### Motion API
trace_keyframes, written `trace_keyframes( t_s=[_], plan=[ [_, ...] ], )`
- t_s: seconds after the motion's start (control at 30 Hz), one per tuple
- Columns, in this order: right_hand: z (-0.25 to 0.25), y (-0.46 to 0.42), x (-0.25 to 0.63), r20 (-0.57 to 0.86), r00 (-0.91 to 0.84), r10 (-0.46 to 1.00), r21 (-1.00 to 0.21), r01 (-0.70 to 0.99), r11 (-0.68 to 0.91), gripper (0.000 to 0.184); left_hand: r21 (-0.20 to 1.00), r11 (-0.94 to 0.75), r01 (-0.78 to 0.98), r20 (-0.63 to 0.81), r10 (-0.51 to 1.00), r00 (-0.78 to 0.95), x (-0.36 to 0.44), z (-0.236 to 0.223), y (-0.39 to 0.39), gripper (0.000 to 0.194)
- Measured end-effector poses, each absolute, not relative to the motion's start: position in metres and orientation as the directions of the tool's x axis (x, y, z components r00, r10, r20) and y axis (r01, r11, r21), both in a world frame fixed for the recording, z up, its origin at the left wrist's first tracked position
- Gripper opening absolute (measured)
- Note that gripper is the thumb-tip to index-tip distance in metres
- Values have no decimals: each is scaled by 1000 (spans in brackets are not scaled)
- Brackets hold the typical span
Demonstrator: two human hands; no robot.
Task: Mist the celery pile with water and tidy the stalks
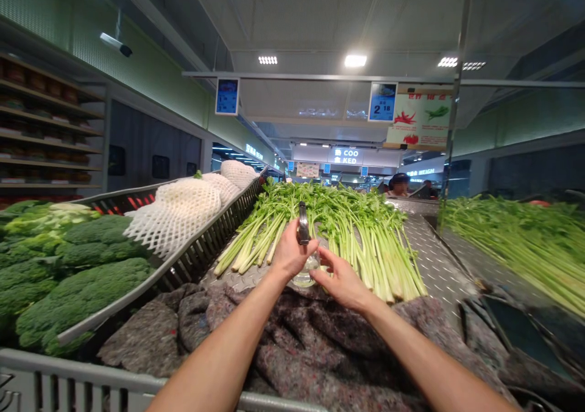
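Note:
A spray bottle with a black trigger head and a clear body is upright in front of me. My left hand is wrapped around its neck, just under the head. On the bottle's right side, the bent fingers and thumb of my right hand close against the clear body; their tips are partly hidden. Beyond both hands, bunches of celery lie side by side, leaves pointing away and pale stalk ends towards me. A crumpled grey-brown felt blanket lies beneath my forearms.
Broccoli heads fill the left side, behind a black slatted divider. White foam-net sleeves cover produce there. A grey crate rim runs along the front. On the right are a metal tread-plate surface and a mirrored panel.

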State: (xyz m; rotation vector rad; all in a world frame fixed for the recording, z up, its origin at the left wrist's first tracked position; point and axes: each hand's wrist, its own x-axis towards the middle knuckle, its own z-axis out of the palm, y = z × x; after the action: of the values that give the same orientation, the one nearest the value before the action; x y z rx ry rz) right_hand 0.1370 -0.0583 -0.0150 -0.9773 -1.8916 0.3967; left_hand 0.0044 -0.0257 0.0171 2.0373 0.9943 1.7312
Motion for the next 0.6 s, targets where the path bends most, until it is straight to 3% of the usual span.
trace_keyframes(
  t_s=[0.27, 0.47, 0.6],
  plan=[
    [-12, -61, 139, 599, -257, 758, -587, 504, 634, 44, 571, -732, 372, 756, 646, 111, 4, 16, -27, 30],
    [-15, -54, 140, 567, -168, 806, -693, 432, 577, 55, 569, -783, 250, 793, 603, 86, 1, 13, -17, 28],
    [-16, -54, 139, 553, -185, 812, -689, 447, 571, 55, 574, -749, 330, 778, 625, 66, 1, 10, -14, 30]
  ],
)
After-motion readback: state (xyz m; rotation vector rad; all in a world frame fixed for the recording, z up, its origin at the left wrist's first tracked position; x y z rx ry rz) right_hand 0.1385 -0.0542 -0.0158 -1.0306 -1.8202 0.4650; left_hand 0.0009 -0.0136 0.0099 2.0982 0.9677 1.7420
